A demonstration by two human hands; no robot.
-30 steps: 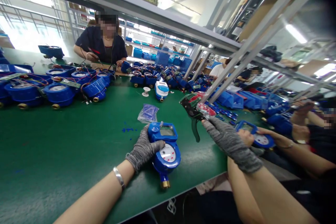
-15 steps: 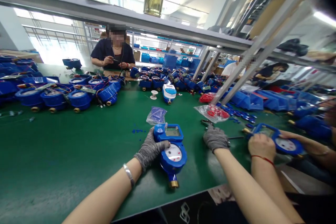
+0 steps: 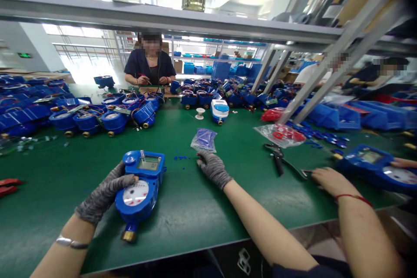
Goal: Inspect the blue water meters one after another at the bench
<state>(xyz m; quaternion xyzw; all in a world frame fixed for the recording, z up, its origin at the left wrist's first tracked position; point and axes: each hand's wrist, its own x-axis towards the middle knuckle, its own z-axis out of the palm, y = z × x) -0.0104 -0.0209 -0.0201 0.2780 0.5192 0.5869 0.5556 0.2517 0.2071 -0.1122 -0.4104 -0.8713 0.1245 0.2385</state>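
My left hand (image 3: pixel 106 191), in a grey knit glove, grips a blue water meter (image 3: pixel 155 191) by its left side, the thumb lying by the white dial. The meter has a small display above the dial and a brass fitting at its lower end. Over the green tabletop my right hand (image 3: pixel 215 168), gloved too, is open with loosely bent fingers. It is just below a clear bag of blue parts (image 3: pixel 204 140) and right of several tiny blue pieces (image 3: pixel 181 157). The undersides of its fingers are hidden. Dark-handled pliers (image 3: pixel 276 158) lie farther right.
A co-worker's hand (image 3: pixel 332 182) reaches in from the right, beside another blue meter (image 3: pixel 366 158). Many blue meters (image 3: pixel 112 121) line the back. A white-and-blue meter (image 3: pixel 220 111), a spool (image 3: pixel 200 114) and a bag of red parts (image 3: pixel 283 134) stand ahead. A shelf (image 3: pixel 195 24) crosses overhead.
My right hand has left the pliers and moved left to the blue parts bag. The held meter has shifted left in view. Red-handled tools show at the left edge. The co-worker's hand has come off their meter.
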